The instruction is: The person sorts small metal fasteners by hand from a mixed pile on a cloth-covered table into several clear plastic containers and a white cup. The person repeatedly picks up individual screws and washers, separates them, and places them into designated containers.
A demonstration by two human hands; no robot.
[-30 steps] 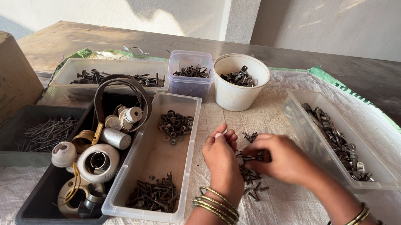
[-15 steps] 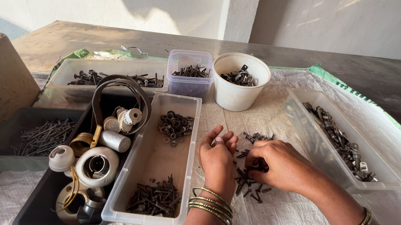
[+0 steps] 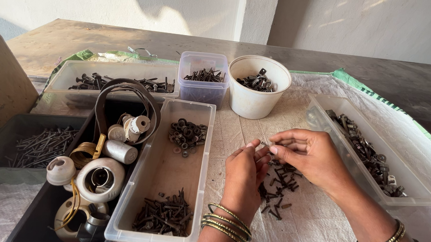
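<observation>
1. The left hand (image 3: 244, 175) is seen at lower centre of the frame, palm down, its fingers (image 3: 253, 151) curled and pinched together with those of the right hand on a small dark screw (image 3: 265, 145).
2. The right hand (image 3: 310, 154) is placed just right of centre, its fingers (image 3: 281, 150) closed on the same screw, thumb and forefinger meeting the left fingertips.
3. A loose pile of dark screws (image 3: 277, 187) is spread on the woven white sack cloth (image 3: 313, 226) directly under both hands, at centre bottom.
4. Gold bangles (image 3: 226, 224) are worn on the left wrist, and more are seen at lower right.
5. A long clear tray (image 3: 170, 173) is set just left of the hands; washers (image 3: 187, 134) are gathered at its far end and black screws (image 3: 164, 217) at its near end.
6. A black tray (image 3: 45, 210) with white ceramic fittings (image 3: 97, 178) and a belt loop is found at lower left.
7. A white cup (image 3: 257, 96) and a small clear tub (image 3: 203, 83), both holding hardware, are stood at upper centre.
8. Another clear tray (image 3: 373, 150) of metal parts is laid on the right, near the right hand.
9. The wooden tabletop (image 3: 131, 38) is visible along the upper part of the frame.
</observation>
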